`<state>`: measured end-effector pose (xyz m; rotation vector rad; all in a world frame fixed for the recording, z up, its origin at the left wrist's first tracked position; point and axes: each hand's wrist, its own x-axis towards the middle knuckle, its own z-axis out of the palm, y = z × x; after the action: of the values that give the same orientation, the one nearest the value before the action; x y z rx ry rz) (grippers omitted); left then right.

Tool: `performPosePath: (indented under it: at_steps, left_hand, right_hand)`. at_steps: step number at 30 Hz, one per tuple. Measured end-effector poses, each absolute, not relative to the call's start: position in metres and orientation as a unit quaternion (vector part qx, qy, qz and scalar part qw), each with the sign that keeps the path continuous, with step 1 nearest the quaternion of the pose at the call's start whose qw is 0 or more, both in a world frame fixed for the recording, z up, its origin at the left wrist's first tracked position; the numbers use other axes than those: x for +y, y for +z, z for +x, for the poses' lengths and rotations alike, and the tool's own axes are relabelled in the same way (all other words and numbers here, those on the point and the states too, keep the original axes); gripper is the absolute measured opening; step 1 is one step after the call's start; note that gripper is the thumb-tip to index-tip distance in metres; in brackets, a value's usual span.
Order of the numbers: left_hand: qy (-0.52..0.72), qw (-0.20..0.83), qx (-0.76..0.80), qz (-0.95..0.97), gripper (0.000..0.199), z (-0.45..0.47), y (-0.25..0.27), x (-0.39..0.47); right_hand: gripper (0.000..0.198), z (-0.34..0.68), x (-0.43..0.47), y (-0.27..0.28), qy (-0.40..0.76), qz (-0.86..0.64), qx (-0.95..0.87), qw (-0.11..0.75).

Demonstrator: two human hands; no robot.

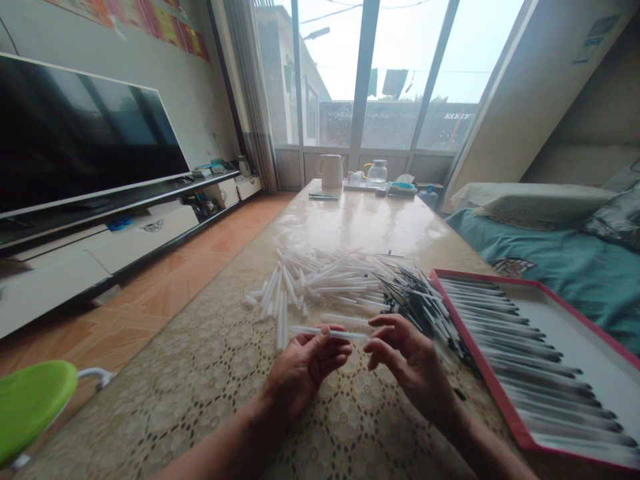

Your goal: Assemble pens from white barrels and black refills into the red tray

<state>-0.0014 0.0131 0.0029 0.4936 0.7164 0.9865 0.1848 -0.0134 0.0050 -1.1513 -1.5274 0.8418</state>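
Note:
My left hand (313, 357) is closed on a slim white pen barrel (333, 333), pinched between thumb and fingers and lying level. At the barrel's right end is my right hand (407, 353), its thumb and fingers apart, with no object clearly visible between them. Beyond both hands lies a loose pile of white pen barrels (330, 277). To its right, a heap of dark, thin pen refills (413, 300) reaches towards the box. A red-rimmed box (493, 380) on the right holds a row of pens (530, 353) with dark ends.
The long table (210, 373) has a patterned cover. A beige kettle (331, 171), a glass jug (377, 173) and a tissue pack (403, 187) stand at its far end. Left are a green stool (35, 407) and a television (85, 133); right is a teal-covered seat (560, 253).

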Motion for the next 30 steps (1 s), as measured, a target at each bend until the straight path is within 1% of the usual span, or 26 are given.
performPosePath:
  at_steps: [2, 4, 6, 7, 10, 13, 16, 20, 22, 24, 26, 30]
  left_hand:
    - [0.483, 0.784, 0.338, 0.195, 0.011, -0.004, 0.004, 0.015]
    - [0.518, 0.769, 0.345, 0.150, 0.017, -0.007, 0.007, 0.018]
    - [0.531, 0.763, 0.343, 0.130, 0.021, -0.009, 0.009, 0.020]
    - [0.533, 0.763, 0.342, 0.130, 0.023, -0.009, 0.009, 0.021]
    - [0.522, 0.765, 0.345, 0.155, 0.022, -0.007, 0.009, 0.019]
    - [0.506, 0.767, 0.346, 0.189, 0.016, -0.004, 0.006, 0.017]
    - [0.495, 0.766, 0.347, 0.218, 0.010, -0.003, 0.003, 0.016]
    - [0.483, 0.760, 0.362, 0.241, 0.009, -0.003, 0.003, 0.015]
    - [0.478, 0.757, 0.370, 0.248, 0.008, -0.002, 0.003, 0.014]
    - [0.478, 0.753, 0.376, 0.252, 0.008, -0.002, 0.003, 0.014]
    - [0.481, 0.748, 0.379, 0.256, 0.008, -0.001, 0.002, 0.015]
    - [0.478, 0.749, 0.372, 0.268, 0.009, 0.000, 0.000, 0.015]
  right_hand:
    - [0.020, 0.196, -0.009, 0.005, 0.280, -0.530, -0.629, 0.495]
    - [0.017, 0.213, -0.003, 0.003, 0.148, -0.608, -0.621, 0.473]
    - [0.013, 0.230, 0.003, 0.000, 0.027, -0.650, -0.641, 0.406]
    - [0.012, 0.236, 0.006, -0.003, -0.011, -0.655, -0.660, 0.367]
    - [0.013, 0.242, 0.010, -0.009, -0.053, -0.650, -0.706, 0.277]
    - [0.014, 0.234, 0.010, -0.012, -0.060, -0.644, -0.727, 0.230]
    - [0.015, 0.226, 0.012, -0.012, -0.058, -0.643, -0.736, 0.204]
    - [0.016, 0.228, 0.017, -0.012, -0.046, -0.647, -0.736, 0.192]
    - [0.014, 0.231, 0.018, -0.013, -0.048, -0.644, -0.737, 0.200]
    - [0.010, 0.230, 0.017, -0.012, -0.037, -0.634, -0.736, 0.233]
    - [0.010, 0.225, 0.013, -0.009, 0.016, -0.619, -0.727, 0.296]
    - [0.014, 0.206, -0.001, 0.000, 0.236, -0.570, -0.676, 0.403]
